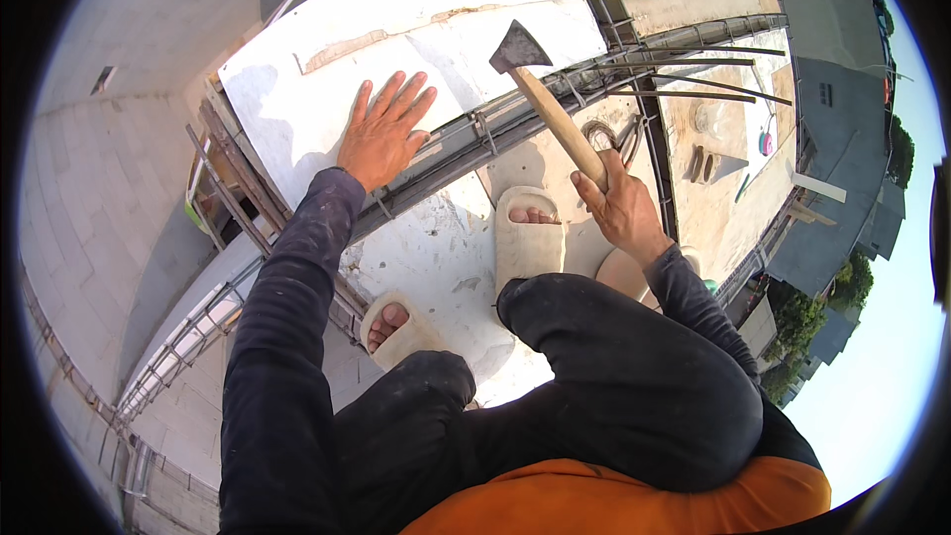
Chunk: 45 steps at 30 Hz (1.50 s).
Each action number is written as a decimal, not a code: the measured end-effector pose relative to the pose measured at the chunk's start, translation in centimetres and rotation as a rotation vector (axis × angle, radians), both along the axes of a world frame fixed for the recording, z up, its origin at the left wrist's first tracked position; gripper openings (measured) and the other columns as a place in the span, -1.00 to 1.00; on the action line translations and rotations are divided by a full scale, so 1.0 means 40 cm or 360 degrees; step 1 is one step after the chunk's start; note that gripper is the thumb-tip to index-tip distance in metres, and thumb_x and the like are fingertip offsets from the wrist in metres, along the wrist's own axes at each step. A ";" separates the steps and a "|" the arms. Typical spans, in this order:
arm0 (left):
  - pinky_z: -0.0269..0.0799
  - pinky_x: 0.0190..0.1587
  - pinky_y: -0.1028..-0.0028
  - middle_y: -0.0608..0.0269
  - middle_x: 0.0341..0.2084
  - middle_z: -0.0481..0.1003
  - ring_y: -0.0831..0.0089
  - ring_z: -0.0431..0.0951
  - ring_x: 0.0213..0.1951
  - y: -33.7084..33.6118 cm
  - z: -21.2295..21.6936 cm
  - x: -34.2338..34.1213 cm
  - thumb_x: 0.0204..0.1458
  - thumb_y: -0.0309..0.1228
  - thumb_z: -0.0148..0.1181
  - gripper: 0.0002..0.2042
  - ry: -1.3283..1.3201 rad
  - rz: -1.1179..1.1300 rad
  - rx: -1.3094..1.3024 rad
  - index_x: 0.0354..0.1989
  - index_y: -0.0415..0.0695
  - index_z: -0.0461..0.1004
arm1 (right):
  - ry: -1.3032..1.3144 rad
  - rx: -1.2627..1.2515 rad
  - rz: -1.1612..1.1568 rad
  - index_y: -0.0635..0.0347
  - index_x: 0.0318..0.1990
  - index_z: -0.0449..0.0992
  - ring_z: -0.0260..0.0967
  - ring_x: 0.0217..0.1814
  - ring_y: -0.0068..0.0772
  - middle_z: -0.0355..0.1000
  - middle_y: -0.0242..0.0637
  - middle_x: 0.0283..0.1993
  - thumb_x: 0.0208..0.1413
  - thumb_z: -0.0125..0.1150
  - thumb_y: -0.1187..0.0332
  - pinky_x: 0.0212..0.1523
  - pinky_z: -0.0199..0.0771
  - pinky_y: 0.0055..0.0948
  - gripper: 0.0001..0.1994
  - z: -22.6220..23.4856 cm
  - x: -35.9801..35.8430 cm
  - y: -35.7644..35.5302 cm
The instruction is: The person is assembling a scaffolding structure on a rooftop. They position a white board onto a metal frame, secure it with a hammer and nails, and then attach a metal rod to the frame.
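Observation:
My left hand (pixel 386 131) lies flat on a white panel (pixel 267 89), its fingers spread. In my right hand (pixel 624 200) is a hatchet (pixel 560 124), gripped near the end of its wooden handle. The dark, wedge-shaped head points up and away from me, over the panel's near edge. Along the panel runs a long, thin wooden strip (pixel 342 50) with a ragged end, beyond my left fingers. A steel rebar cage (pixel 475 129) passes between the panel and my sandalled feet.
Rebar ends (pixel 703 94) stick out at the right. Beyond my right hand lie a coil of wire (pixel 600 134), a pink round object (pixel 766 143) and small wood pieces (pixel 705 164) on boards. A white panel under my feet (pixel 436 248) is stained. At the left the surface drops to a lower level.

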<state>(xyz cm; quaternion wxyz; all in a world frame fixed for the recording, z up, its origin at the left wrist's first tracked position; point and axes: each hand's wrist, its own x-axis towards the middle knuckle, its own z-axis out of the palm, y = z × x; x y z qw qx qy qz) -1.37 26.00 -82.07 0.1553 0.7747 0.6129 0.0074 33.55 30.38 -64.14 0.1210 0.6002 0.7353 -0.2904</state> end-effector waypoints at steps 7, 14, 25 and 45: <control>-0.30 0.64 -0.08 0.40 0.63 -0.05 0.26 -0.16 0.63 -0.014 -0.008 -0.010 0.40 -0.06 0.04 -0.36 -0.0168 0.0037 0.0070 0.62 0.20 0.06 | 0.0056 -0.0011 0.0050 0.34 0.15 0.35 0.61 -0.32 0.33 0.58 0.16 -0.41 0.41 0.14 -0.11 -0.29 0.60 0.10 -0.42 0.045 -0.055 0.048; -0.30 0.64 -0.07 0.40 0.63 -0.06 0.26 -0.16 0.64 0.009 0.001 0.013 0.39 -0.08 0.06 -0.35 -0.0214 -0.0012 0.0086 0.62 0.21 0.06 | -0.0307 0.0041 0.0365 0.34 0.06 0.36 0.62 -0.35 0.26 0.57 0.11 -0.46 0.39 0.19 -0.05 -0.32 0.61 0.07 -0.48 -0.025 0.002 0.044; -0.33 0.65 -0.05 0.44 0.64 -0.08 0.28 -0.18 0.64 0.008 -0.007 0.009 0.40 -0.05 0.05 -0.35 -0.0194 0.0016 0.0055 0.62 0.26 0.04 | -0.0122 0.0147 0.0299 0.32 0.00 0.36 0.61 -0.40 0.24 0.54 0.11 -0.50 0.39 0.17 -0.08 -0.37 0.59 0.01 -0.48 0.004 0.011 0.053; 0.37 0.35 0.12 -0.21 0.27 0.42 -0.12 0.44 0.30 -0.459 0.119 -0.496 0.22 -0.10 0.27 -0.28 -0.0498 0.1288 0.0233 0.45 -0.29 0.26 | -0.0027 -0.0685 0.0394 0.31 -0.17 0.66 0.60 -0.30 0.07 0.57 0.07 -0.42 0.25 0.32 -0.12 -0.15 0.52 -0.03 -0.47 0.004 -0.103 -0.211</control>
